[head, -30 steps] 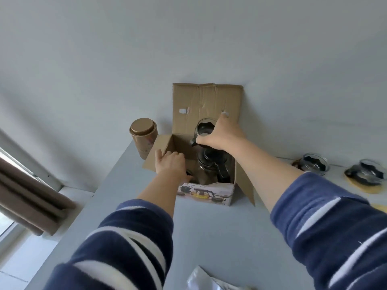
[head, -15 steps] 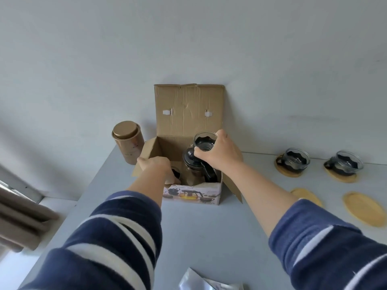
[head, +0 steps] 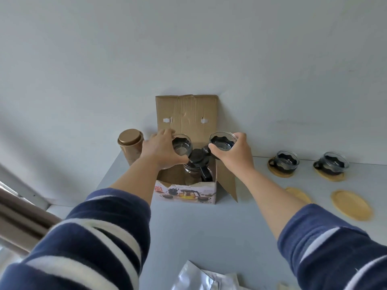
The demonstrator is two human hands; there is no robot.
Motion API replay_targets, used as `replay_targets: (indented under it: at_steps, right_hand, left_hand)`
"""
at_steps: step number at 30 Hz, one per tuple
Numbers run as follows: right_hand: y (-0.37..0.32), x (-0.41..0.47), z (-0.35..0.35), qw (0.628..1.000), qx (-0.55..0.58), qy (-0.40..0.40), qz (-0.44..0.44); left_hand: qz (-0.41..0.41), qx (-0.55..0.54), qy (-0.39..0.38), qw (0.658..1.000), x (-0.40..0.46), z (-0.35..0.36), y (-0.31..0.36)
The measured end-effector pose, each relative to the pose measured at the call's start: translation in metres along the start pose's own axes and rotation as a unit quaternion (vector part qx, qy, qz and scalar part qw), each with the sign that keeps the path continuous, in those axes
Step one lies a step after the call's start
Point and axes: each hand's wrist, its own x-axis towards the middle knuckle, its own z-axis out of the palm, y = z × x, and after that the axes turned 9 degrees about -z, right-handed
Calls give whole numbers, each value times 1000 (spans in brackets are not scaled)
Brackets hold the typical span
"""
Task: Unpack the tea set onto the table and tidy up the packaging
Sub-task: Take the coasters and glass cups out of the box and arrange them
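Observation:
An open cardboard box (head: pixel 186 193) stands at the table's far edge against the wall, its lid flap upright. My left hand (head: pixel 161 151) holds a glass cup (head: pixel 181 145) above the box's left side. Over the right side, my right hand (head: pixel 234 153) grips a second glass cup (head: pixel 222 141). Between and below them a glass teapot (head: pixel 196 166) with a black lid sits inside the box. Two more glass cups (head: pixel 286 161) (head: pixel 333 164) rest on bamboo coasters to the right.
A gold tea tin (head: pixel 130 145) stands left of the box. Two bare bamboo coasters (head: pixel 351 205) (head: pixel 298 194) lie at the right. Silver plastic packaging (head: pixel 201 278) lies at the near edge. The table's (head: pixel 188 227) left edge drops off beside a curtain.
My left hand came out of the box holding a cup. My right hand lifted its cup higher and to the right. The view shifted, bringing the cups and coasters on the right into sight.

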Motion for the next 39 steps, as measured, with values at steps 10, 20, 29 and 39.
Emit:
replay_targets:
  at_steps: [10, 20, 29, 39]
  right_hand:
    - [73, -14, -119, 989, -39, 124, 74]
    - [190, -48, -226, 969, -88, 162, 166]
    - [257, -59, -246, 965, -105, 141, 196]
    - [280, -66, -244, 966, -77, 130, 210]
  left_hand:
    - [28, -205, -10, 978, -35, 60, 141]
    - [42, -228, -135, 963, -72, 169, 253]
    - [34, -214, -178, 960, -84, 226, 278]
    - [38, -185, -153, 970, -84, 233, 277]
